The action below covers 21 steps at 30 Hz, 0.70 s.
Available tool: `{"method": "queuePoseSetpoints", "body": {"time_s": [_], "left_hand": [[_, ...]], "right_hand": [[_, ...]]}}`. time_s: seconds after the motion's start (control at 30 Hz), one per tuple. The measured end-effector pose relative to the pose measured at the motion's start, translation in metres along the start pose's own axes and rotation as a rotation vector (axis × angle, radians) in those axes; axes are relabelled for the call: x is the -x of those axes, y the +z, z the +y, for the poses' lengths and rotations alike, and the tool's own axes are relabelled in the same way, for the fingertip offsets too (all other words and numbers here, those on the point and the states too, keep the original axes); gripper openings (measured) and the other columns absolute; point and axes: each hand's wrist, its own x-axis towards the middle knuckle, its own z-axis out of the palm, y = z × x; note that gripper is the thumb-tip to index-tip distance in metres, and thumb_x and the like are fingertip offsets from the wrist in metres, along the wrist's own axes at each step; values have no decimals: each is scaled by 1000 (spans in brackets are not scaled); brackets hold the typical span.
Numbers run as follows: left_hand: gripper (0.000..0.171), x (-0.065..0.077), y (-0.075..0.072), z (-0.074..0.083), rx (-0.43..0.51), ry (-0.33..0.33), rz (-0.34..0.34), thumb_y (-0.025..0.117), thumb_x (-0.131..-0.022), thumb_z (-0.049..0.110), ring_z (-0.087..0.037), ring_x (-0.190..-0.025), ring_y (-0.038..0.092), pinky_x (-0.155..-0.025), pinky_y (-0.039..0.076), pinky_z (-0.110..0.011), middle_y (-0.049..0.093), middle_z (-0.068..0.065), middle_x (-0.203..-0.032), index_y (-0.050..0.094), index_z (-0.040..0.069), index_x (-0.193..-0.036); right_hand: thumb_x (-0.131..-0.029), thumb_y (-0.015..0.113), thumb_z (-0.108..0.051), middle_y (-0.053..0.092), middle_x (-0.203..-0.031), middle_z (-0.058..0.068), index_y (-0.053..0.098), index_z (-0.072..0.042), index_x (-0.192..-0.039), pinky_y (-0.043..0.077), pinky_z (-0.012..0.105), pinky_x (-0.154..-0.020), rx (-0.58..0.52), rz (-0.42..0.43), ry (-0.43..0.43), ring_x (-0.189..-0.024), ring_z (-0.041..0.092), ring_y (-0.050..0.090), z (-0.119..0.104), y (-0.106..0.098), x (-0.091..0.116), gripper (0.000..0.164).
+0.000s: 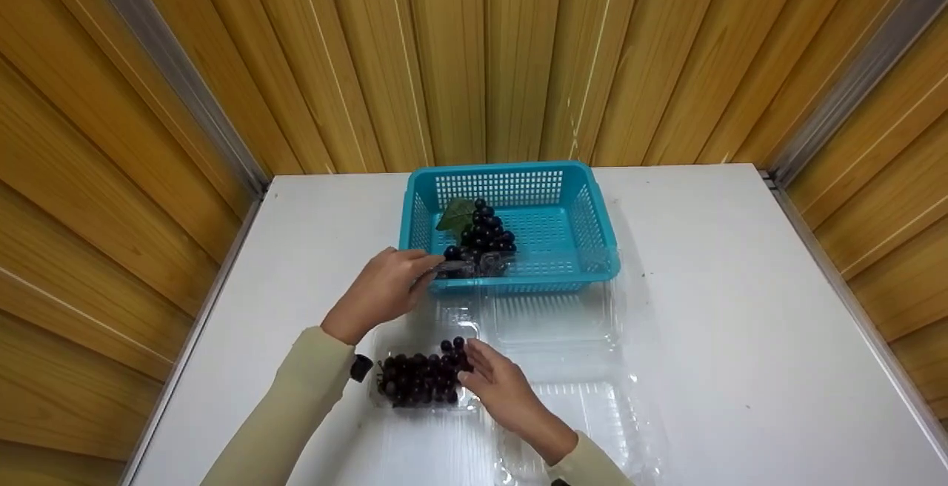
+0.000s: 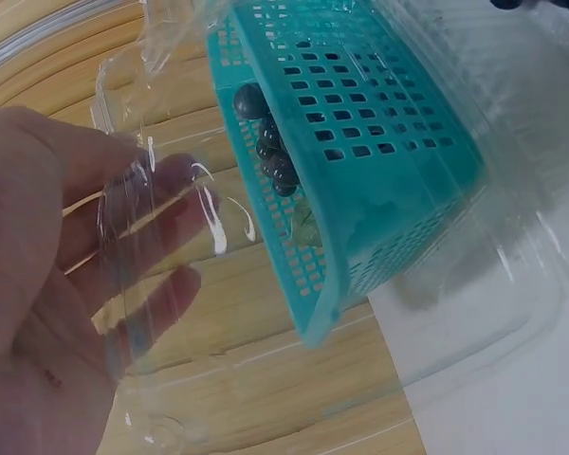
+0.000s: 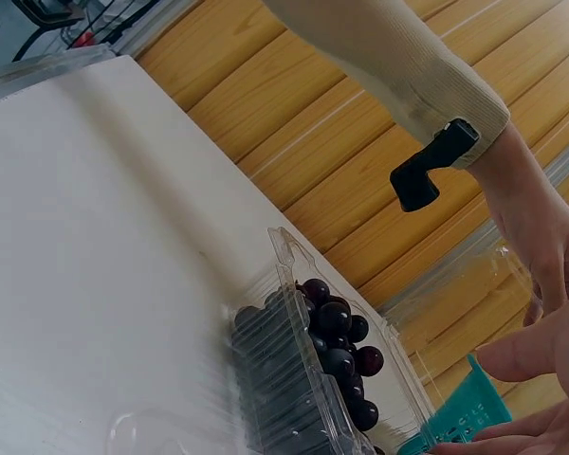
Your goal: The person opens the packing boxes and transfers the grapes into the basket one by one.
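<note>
A bunch of dark grapes [image 1: 418,381] lies in the base of a clear plastic clamshell box [image 3: 294,379]. Its raised transparent lid [image 2: 185,313] leans up toward the blue basket. My left hand [image 1: 385,290] holds this lid by its far edge, fingers showing through the plastic in the left wrist view. At the right end of the box, my right hand [image 1: 507,393] has its fingers extended beside the grapes; whether it touches them is hard to tell. A second bunch of dark grapes [image 1: 489,228] with a green leaf [image 1: 456,215] lies in the basket.
The blue perforated basket [image 1: 603,219] stands at the back of the white table [image 1: 726,338], near the wood-look wall [image 1: 518,64]. Another clear clamshell box [image 1: 585,412] lies opened out right of the filled one, its upper half against the basket's front.
</note>
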Motion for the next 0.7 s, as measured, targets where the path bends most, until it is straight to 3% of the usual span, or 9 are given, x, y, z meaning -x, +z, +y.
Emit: {"method": "queuePoseSetpoints", "body": {"time_s": [0.27, 0.7], "left_hand": [[27, 0, 5, 0, -14, -36, 23, 69, -89, 12, -18, -88, 70, -76, 56, -36, 74, -5, -105, 71, 11, -116], [29, -1, 12, 1, -3, -115, -10, 67, -91, 12, -21, -93, 70, -80, 57, -38, 73, -8, -110, 69, 9, -120]], "right_hand": [[-99, 53, -17, 30, -152, 30, 24, 11, -147, 32, 49, -113, 1, -1, 4, -141, 43, 31, 2, 1, -1, 63], [-98, 55, -16, 33, -150, 31, 28, 12, -146, 34, 46, -112, 40, 18, -24, -140, 43, 34, 3, 0, -2, 61]]}}
